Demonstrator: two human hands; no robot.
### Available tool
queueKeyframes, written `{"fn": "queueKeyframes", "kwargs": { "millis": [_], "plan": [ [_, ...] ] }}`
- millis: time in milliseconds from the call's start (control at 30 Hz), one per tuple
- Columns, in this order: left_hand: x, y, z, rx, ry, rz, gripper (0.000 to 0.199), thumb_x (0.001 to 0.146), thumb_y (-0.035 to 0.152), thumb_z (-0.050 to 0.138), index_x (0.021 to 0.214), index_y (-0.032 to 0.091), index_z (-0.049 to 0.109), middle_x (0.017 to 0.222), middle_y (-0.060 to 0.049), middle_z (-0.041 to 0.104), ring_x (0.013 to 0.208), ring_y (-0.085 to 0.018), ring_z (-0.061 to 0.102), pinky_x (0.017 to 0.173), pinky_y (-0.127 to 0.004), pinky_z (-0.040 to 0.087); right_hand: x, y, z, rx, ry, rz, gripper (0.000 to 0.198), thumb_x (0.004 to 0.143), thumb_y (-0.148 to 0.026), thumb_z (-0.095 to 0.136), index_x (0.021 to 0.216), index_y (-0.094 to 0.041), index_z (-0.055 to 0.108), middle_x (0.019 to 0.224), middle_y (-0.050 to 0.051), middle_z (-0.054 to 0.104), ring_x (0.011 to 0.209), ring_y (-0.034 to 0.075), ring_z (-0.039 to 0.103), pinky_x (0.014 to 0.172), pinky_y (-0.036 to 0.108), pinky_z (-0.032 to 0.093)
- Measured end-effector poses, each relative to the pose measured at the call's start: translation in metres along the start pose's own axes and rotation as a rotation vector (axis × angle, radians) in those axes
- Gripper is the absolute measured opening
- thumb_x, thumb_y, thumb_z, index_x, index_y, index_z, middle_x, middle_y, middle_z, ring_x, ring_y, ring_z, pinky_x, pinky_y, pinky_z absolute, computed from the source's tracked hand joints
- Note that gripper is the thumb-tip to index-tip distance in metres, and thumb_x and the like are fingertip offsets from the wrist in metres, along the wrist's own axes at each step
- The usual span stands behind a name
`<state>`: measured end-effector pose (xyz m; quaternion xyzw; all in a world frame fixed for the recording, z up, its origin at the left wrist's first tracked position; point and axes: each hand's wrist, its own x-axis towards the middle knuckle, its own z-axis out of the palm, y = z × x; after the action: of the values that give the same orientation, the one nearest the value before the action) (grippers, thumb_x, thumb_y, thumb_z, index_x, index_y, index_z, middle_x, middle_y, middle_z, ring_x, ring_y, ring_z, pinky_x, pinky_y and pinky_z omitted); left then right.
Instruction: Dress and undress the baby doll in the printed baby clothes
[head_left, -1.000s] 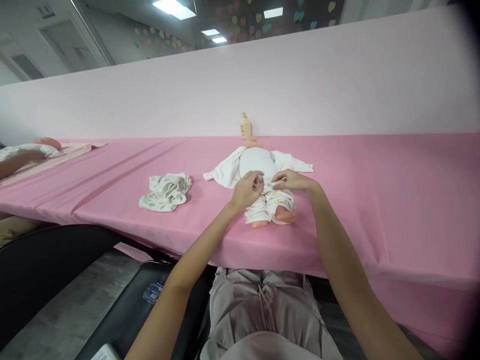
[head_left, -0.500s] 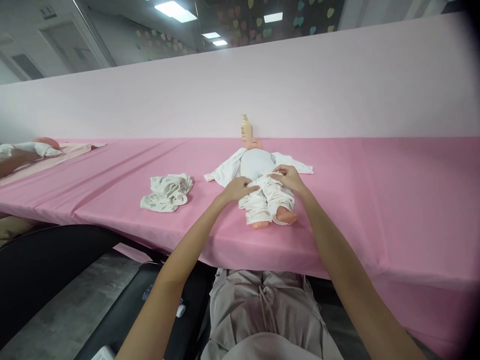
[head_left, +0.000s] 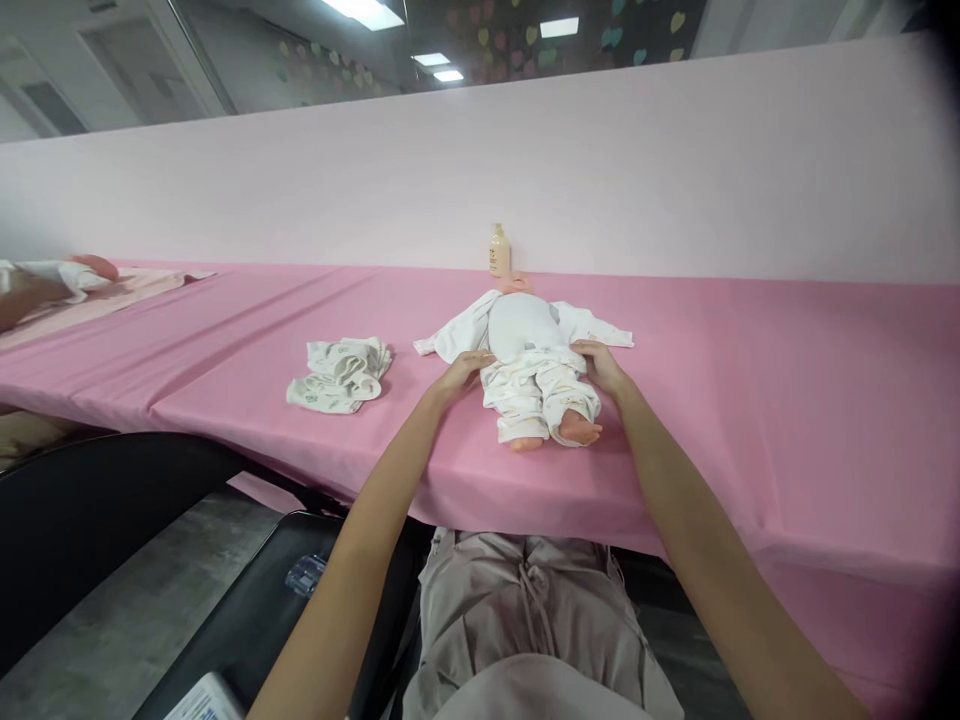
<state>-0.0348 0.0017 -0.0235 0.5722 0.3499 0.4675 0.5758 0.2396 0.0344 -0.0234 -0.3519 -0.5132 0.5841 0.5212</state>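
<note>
A baby doll lies on its back, its head [head_left: 516,284] at the far side and its feet [head_left: 579,428] toward me. On it are a white long-sleeved top [head_left: 523,325], sleeves spread out, and white patterned baby trousers [head_left: 517,392] with bunched legs. My left hand [head_left: 466,372] is closed at the left side of the waistband, fingertips partly hidden against the cloth. At the right side of the waistband, my right hand [head_left: 602,366] grips the edge in the same way, its fingers curled inward.
A crumpled white patterned cloth [head_left: 341,376] lies to the left on the pink table cover [head_left: 750,400]. Behind the doll's head stands a pump bottle [head_left: 499,250]. Another doll [head_left: 52,280] lies far left. A black chair [head_left: 255,590] holds small items below.
My hands have moved apart, from the front of the trousers to the two sides of the waistband. The waistband now lies flatter across the doll's middle. The view has shifted slightly.
</note>
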Motion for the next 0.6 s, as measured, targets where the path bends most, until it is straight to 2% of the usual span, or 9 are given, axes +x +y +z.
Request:
{"fn": "queueKeyframes", "kwargs": {
  "millis": [167, 300, 367, 467, 533, 600],
  "plan": [
    [0.000, -0.001, 0.002, -0.312, -0.051, -0.048, 0.020, 0.075, 0.028, 0.065, 0.086, 0.011, 0.068, 0.076, -0.006, 0.068, 0.077, -0.019, 0.062, 0.079, -0.031, 0.045, 0.005, -0.004, 0.008, 0.074, 0.052, -0.022, 0.025, 0.054, -0.032, 0.070, 0.057, -0.020, 0.048, 0.056, -0.003, 0.051, 0.054, 0.011, 0.048, 0.054, 0.025, 0.042],
    [0.006, -0.001, 0.005, -0.301, -0.027, -0.058, 0.025, 0.077, 0.032, 0.064, 0.093, 0.012, 0.067, 0.082, -0.008, 0.070, 0.082, -0.021, 0.064, 0.083, -0.033, 0.045, 0.012, 0.006, 0.014, -0.009, 0.194, -0.035, 0.029, 0.056, -0.039, 0.071, 0.061, -0.021, 0.049, 0.058, -0.003, 0.054, 0.056, 0.014, 0.051, 0.056, 0.028, 0.044],
    [0.012, 0.001, 0.003, -0.174, 0.051, -0.035, 0.022, 0.077, 0.034, 0.064, 0.085, 0.014, 0.066, 0.076, -0.005, 0.067, 0.075, -0.019, 0.062, 0.077, -0.032, 0.046, 0.020, 0.011, 0.015, -0.071, 0.233, -0.047, 0.032, 0.057, -0.041, 0.073, 0.060, -0.021, 0.048, 0.055, -0.004, 0.051, 0.054, 0.013, 0.049, 0.054, 0.027, 0.042],
    [0.027, 0.005, -0.005, 0.155, 0.216, -0.027, 0.023, 0.076, 0.036, 0.064, 0.066, 0.017, 0.056, 0.060, 0.000, 0.055, 0.060, -0.015, 0.055, 0.063, -0.029, 0.042, 0.037, 0.010, 0.013, -0.174, 0.260, -0.067, 0.028, 0.061, -0.038, 0.073, 0.059, -0.020, 0.052, 0.055, -0.005, 0.051, 0.053, 0.012, 0.046, 0.052, 0.025, 0.037],
    [0.037, 0.009, -0.010, 0.437, 0.292, 0.070, 0.029, 0.076, 0.035, 0.063, 0.058, 0.018, 0.048, 0.064, -0.001, 0.053, 0.065, -0.016, 0.055, 0.065, -0.029, 0.042, 0.051, 0.006, 0.011, -0.227, 0.269, -0.068, 0.022, 0.064, -0.033, 0.072, 0.060, -0.019, 0.056, 0.056, -0.005, 0.051, 0.053, 0.011, 0.044, 0.052, 0.025, 0.035],
    [0.046, 0.011, -0.012, 0.704, 0.310, 0.237, 0.027, 0.077, 0.032, 0.062, 0.058, 0.017, 0.048, 0.082, -0.005, 0.059, 0.084, -0.019, 0.057, 0.077, -0.031, 0.043, 0.064, 0.003, 0.009, -0.275, 0.273, -0.057, 0.018, 0.066, -0.028, 0.070, 0.061, -0.019, 0.056, 0.055, -0.005, 0.049, 0.052, 0.010, 0.043, 0.052, 0.025, 0.034]
  ]
}}
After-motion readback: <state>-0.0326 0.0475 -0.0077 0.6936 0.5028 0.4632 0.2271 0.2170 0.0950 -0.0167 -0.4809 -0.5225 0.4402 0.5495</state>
